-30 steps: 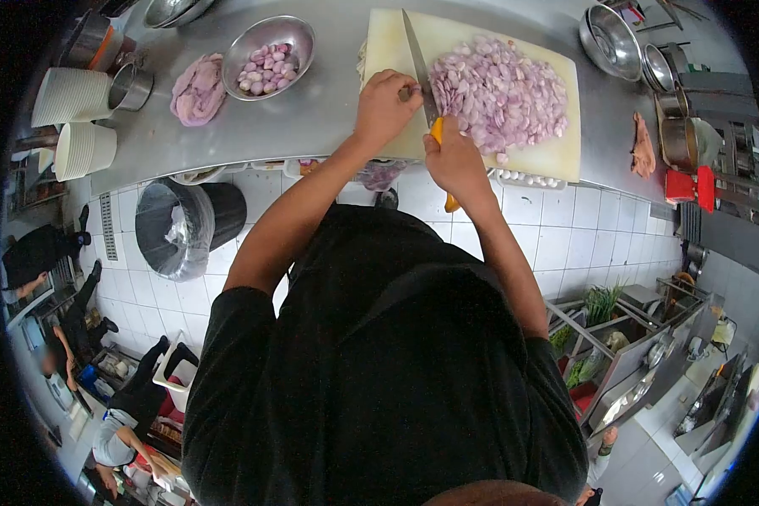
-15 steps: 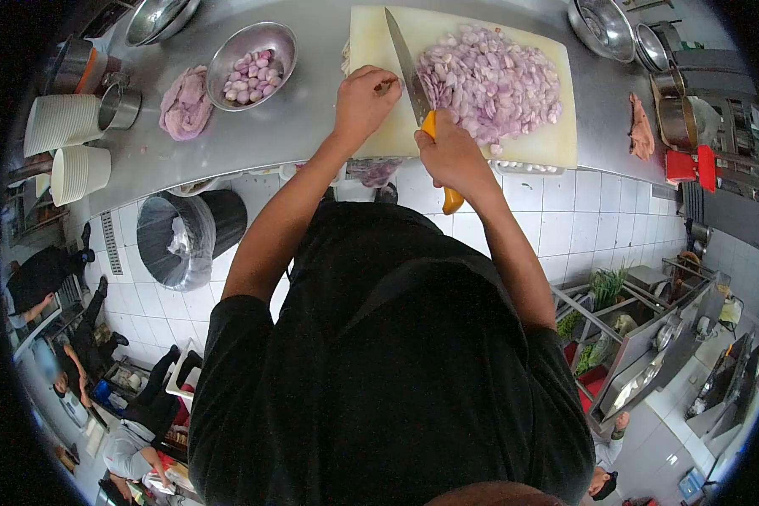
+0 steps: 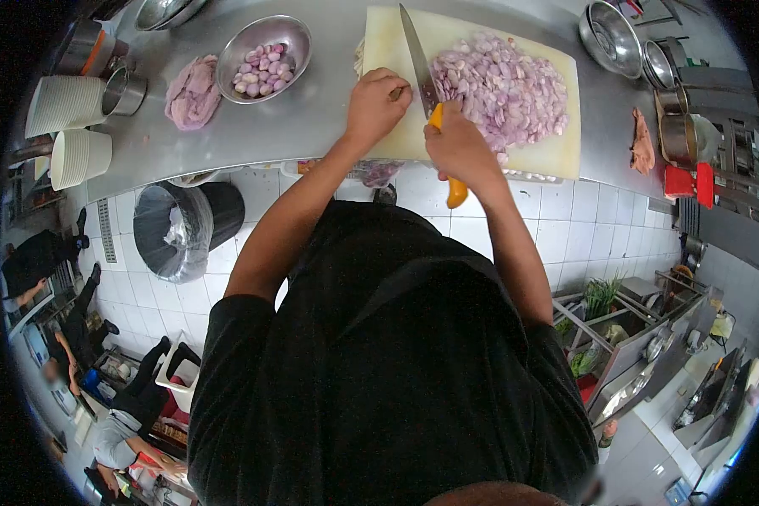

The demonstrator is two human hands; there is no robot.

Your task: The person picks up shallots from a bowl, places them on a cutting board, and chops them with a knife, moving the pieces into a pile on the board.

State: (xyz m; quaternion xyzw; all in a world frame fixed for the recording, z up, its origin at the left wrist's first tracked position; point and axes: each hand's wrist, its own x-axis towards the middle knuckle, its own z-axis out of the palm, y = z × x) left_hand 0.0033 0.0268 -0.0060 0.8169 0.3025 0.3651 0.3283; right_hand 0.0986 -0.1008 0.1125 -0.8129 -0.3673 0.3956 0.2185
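Observation:
My right hand is wrapped round the yellow handle of a kitchen knife. The blade points away from me over the cutting board, just left of a wide heap of sliced shallots. Beside the blade, at the board's left edge, my left hand is closed with its fingertips pinched together. Whatever may be between them is too small to make out. Further left, a steel bowl holds whole peeled shallots.
A crumpled pink cloth lies left of the bowl. Stacked white tubs stand at the counter's left end. Steel bowls and an orange cloth are on the right. A lined bin stands below; co-workers are lower left.
The view has shifted slightly, so board, bowl and hands appear a little further right. Both hands keep nearly the same pose, and the knife stays beside the heap.

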